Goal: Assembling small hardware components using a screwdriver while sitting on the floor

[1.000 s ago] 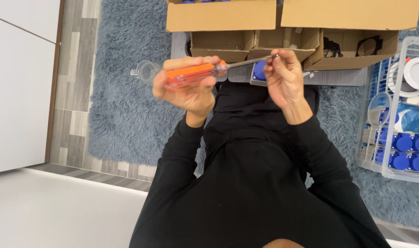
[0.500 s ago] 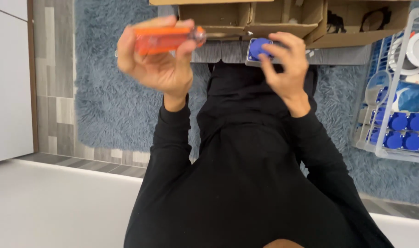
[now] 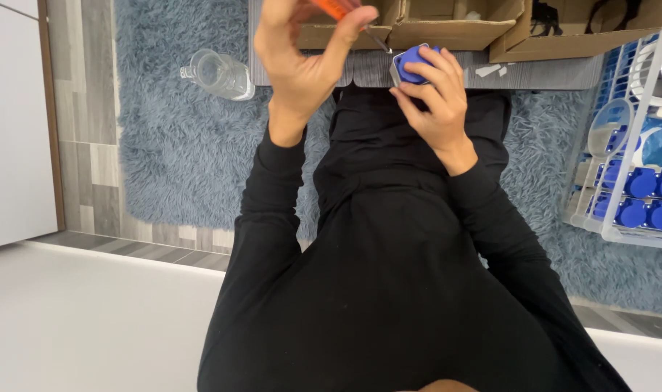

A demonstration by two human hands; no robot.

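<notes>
My left hand (image 3: 302,62) is raised at the top of the view and grips an orange-handled screwdriver (image 3: 336,7), most of whose handle is cut off by the frame edge. Its thin metal shaft (image 3: 378,40) slants down to the right, and the tip meets a small blue plastic socket part (image 3: 412,59). My right hand (image 3: 432,101) holds that blue part from below, fingers wrapped around it, over a grey board (image 3: 367,69) on my lap.
A clear plastic jug (image 3: 218,72) lies on the blue shaggy rug (image 3: 171,145) at the left. Open cardboard boxes (image 3: 447,29) stand beyond the board. A white wire basket (image 3: 621,174) with several blue parts stands at the right.
My left hand swung the screwdriver from lying level to pointing down at the blue part. My right hand let go of the shaft tip and picked up the blue part.
</notes>
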